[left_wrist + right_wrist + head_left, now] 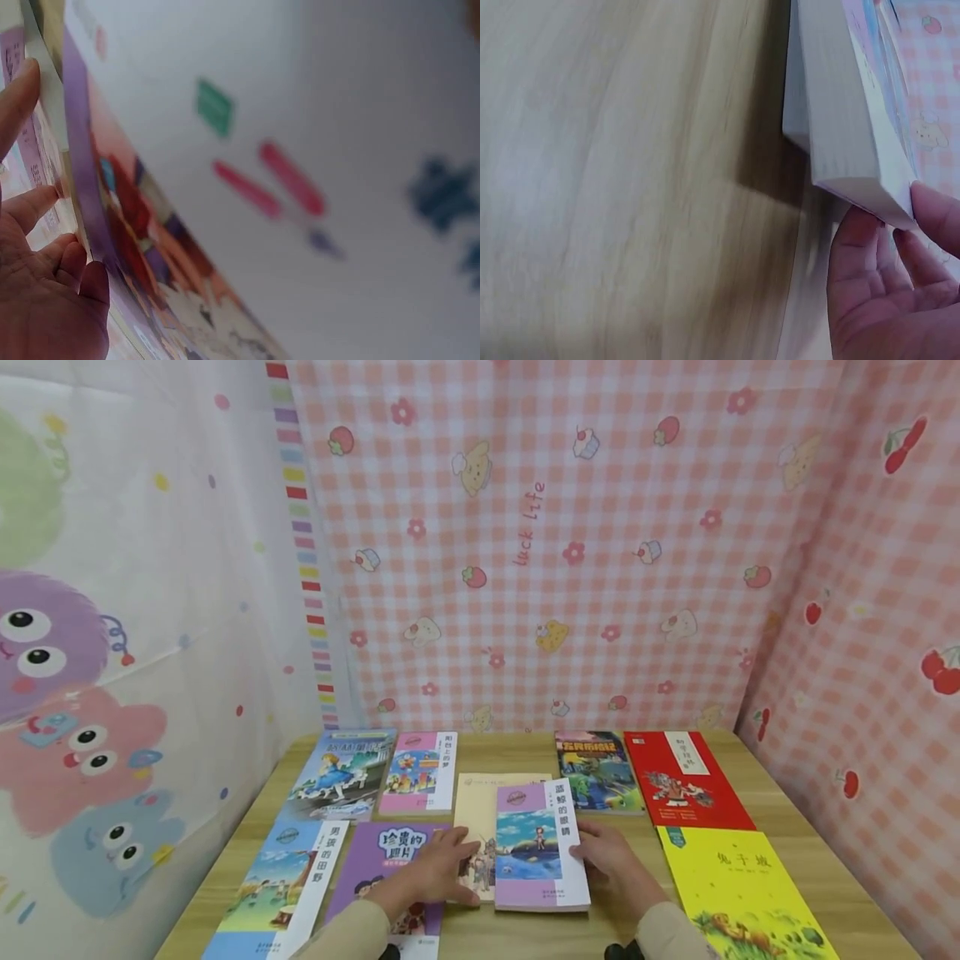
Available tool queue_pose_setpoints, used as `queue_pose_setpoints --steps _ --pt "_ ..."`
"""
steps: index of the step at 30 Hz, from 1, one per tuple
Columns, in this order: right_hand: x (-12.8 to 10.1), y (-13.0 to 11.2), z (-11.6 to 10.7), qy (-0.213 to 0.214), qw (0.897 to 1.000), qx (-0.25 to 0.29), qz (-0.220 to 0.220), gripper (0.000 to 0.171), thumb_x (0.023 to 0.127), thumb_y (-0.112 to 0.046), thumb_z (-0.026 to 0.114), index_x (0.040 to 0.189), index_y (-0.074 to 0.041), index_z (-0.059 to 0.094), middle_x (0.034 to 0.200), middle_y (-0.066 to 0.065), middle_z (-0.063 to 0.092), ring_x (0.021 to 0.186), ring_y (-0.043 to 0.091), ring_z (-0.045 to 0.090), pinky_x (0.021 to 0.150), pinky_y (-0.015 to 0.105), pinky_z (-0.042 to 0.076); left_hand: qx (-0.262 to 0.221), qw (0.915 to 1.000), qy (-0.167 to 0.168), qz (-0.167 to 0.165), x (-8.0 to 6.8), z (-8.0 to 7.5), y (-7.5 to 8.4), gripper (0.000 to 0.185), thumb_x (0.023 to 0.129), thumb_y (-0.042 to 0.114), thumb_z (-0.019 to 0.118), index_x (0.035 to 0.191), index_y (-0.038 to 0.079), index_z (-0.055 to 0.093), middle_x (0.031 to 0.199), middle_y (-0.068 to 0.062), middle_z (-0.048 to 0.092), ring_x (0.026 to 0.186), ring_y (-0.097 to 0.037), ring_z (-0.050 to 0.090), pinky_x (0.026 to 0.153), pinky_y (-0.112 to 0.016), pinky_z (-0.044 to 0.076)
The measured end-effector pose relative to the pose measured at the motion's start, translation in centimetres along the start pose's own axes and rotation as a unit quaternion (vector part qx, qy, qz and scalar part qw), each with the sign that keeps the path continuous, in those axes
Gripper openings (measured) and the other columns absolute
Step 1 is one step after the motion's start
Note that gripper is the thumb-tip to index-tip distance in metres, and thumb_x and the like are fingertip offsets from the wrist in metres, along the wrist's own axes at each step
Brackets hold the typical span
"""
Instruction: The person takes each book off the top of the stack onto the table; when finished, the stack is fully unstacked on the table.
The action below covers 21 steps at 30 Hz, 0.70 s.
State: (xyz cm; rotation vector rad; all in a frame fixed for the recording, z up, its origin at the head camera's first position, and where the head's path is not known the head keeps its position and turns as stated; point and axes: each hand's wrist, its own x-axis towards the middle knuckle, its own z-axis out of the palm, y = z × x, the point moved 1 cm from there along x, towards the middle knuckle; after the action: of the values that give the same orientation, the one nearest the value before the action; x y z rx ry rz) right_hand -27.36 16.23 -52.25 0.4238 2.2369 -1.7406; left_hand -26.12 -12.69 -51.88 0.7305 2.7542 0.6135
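Observation:
A purple-and-white book point(542, 847) lies at the table's middle, on top of a cream book point(480, 802). My right hand point(600, 853) grips its right edge. In the right wrist view the thumb and fingers point(885, 285) pinch the corner of the book point(840, 112), which is raised slightly above the wood and casts a shadow. My left hand point(450, 862) lies with fairly straight fingers against the book's left edge, resting on the cream book. In the left wrist view the left hand point(45, 300) touches a book edge beside a blurred cover point(300, 187).
Several other books lie flat on the wooden table point(817, 860): blue point(341, 777), pink point(420, 772), green point(596, 770), red point(686, 781), yellow point(738, 889), blue-white point(281, 885), purple point(382, 860). Patterned fabric walls enclose the back and both sides.

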Motion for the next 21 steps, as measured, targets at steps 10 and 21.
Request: queue_pose_setpoints --steps 10,21 --pt "-0.6 -0.1 -1.7 -0.023 1.0 0.015 0.001 0.064 0.092 0.0 0.061 0.151 -0.004 0.038 0.124 0.026 0.062 0.092 0.03 0.066 0.079 0.045 0.057 0.002 1.0 -0.005 -0.006 0.1 0.1 0.1 0.088 0.075 0.042 0.085 0.147 0.008 0.048 0.155 -0.021 0.031 0.139 -0.042 0.029 0.11 -0.062 0.026" --pt "-1.4 -0.1 -5.1 -0.024 1.0 0.007 0.002 0.068 0.09 -0.008 0.069 0.152 -0.008 0.039 0.119 0.02 0.064 0.089 0.027 0.068 0.078 0.042 0.057 0.004 0.9999 0.002 -0.013 -0.1 -0.1 0.4 0.088 0.072 0.042 0.086 0.145 0.008 0.051 0.154 -0.021 0.033 0.137 -0.043 0.031 0.11 -0.063 0.027"
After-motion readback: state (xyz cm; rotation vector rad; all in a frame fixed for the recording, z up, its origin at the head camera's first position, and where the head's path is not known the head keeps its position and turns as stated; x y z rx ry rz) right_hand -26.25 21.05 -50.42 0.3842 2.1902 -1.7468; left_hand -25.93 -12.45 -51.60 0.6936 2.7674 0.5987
